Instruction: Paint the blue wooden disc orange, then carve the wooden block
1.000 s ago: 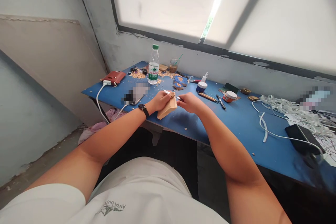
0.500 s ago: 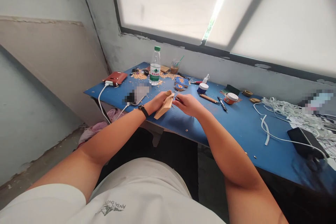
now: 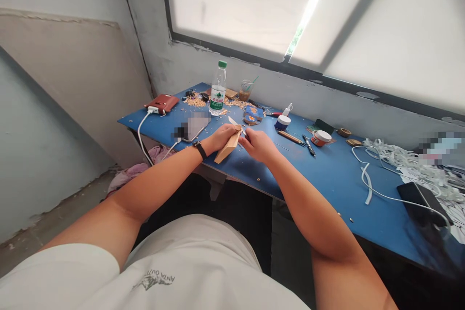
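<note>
My left hand (image 3: 222, 137) is closed around a pale wooden block (image 3: 228, 149), tilted over the front edge of the blue table. A small rounded brownish wooden piece (image 3: 238, 128) shows at the block's top end, by my left fingertips. Close on the right, my right hand (image 3: 257, 143) grips a knife, its handle mostly hidden by the fingers. The bright knife blade (image 3: 231, 120) points up and left behind the wood. Whether the blade touches the wood I cannot tell.
On the blue table (image 3: 312, 189) stand a water bottle (image 3: 218, 94), a cup (image 3: 246, 90) and paint jars (image 3: 282, 122). Wood shavings (image 3: 196, 100) lie at the back left. A phone (image 3: 196, 127), a brown case (image 3: 162, 102), pens (image 3: 308, 145) and white cables (image 3: 366, 184) lie around.
The knife blade now shows up and left past the wood, where it was hidden before. Both hands stay close together on the wood; the camera view has shifted slightly.
</note>
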A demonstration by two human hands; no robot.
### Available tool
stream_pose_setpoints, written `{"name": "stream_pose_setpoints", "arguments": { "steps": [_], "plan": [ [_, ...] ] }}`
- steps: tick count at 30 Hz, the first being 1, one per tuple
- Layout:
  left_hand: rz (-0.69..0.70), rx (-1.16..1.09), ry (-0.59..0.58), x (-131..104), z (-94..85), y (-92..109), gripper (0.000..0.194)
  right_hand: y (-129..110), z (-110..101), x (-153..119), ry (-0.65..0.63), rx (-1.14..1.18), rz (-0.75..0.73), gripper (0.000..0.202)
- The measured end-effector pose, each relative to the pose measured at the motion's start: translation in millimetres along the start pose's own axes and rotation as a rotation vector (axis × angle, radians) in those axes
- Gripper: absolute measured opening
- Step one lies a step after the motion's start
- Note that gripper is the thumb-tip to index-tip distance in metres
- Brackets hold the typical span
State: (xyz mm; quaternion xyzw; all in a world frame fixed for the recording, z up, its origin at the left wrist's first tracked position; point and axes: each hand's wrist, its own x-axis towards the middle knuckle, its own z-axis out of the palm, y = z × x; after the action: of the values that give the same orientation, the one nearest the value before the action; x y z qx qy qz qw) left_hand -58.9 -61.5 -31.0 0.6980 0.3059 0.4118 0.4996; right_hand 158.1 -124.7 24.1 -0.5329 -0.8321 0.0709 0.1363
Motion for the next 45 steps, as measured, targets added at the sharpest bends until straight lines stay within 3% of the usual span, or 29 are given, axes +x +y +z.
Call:
{"name": "stream_pose_setpoints", "arguments": {
  "steps": [4, 8, 15, 24, 31, 45],
  "plan": [
    [-0.027, -0.019, -0.01, 0, 1.3, 2, 0.066, 4, 1, 3, 0.014, 0.016, 0.013, 0.043],
    [-0.07, -0.052, -0.023, -1, 4.0, 4, 0.081, 5, 3, 2, 0.013, 0.07, -0.073, 0.044],
    [0.009, -0.118, -0.099, -13, 6.5, 22, 0.067, 0, 5, -3, 0.011, 0.116, -0.171, 0.043],
    [0.013, -0.093, -0.149, -20, 3.2, 31, 0.054, -13, 7, -3, 0.014, -0.043, -0.042, 0.044],
    [-0.218, -0.269, -0.031, -5, 13.2, 24, 0.046, -22, 10, -2, 0.028, -0.073, 0.058, 0.046],
    [-0.267, -0.295, 0.065, 5, 22.4, 23, 0.055, -39, 4, -10, 0.012, -0.146, 0.248, 0.067]
  ]
}}
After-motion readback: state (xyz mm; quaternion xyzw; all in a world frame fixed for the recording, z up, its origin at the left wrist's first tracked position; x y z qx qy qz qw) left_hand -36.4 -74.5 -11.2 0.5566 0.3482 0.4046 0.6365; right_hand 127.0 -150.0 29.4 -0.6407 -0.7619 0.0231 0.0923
